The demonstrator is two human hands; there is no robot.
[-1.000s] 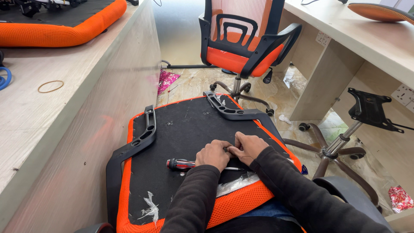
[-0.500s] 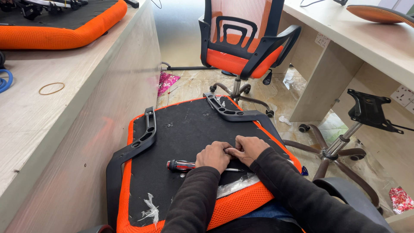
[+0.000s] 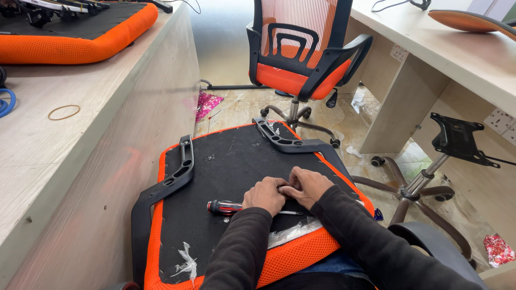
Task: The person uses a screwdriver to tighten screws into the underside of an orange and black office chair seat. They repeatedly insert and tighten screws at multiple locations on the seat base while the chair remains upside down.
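On the upturned seat [image 3: 226,161], near its front edge: left hand [image 3: 264,194] and right hand [image 3: 305,185] pressed together, fingertips pinched on something small between them, too hidden to name. Just under the left hand, lying flat on the black underside, a screwdriver [image 3: 226,207] with red-and-black handle, shaft running right beneath the wrist. Torn clear plastic [image 3: 293,232] by the front rim, white scraps [image 3: 186,263] at the front left corner. Black armrests bolted along the left edge [image 3: 164,185] and the far right corner [image 3: 287,140].

Same as half a second ago: both hands unmoved, screwdriver unmoved.

On the floor beyond the far edge, a crumpled pink foil wrapper [image 3: 207,102]; another, red, [image 3: 497,249] at far right. Clear bag [image 3: 364,102] by the desk leg. White socket plate [image 3: 399,52] on the right desk's side.

Further out: a finished orange chair [image 3: 301,53], a bare chair base [image 3: 435,172] with black plate at right. On the left bench [image 3: 64,161], another orange seat [image 3: 75,37], a rubber band [image 3: 64,111], a blue cable [image 3: 6,102].
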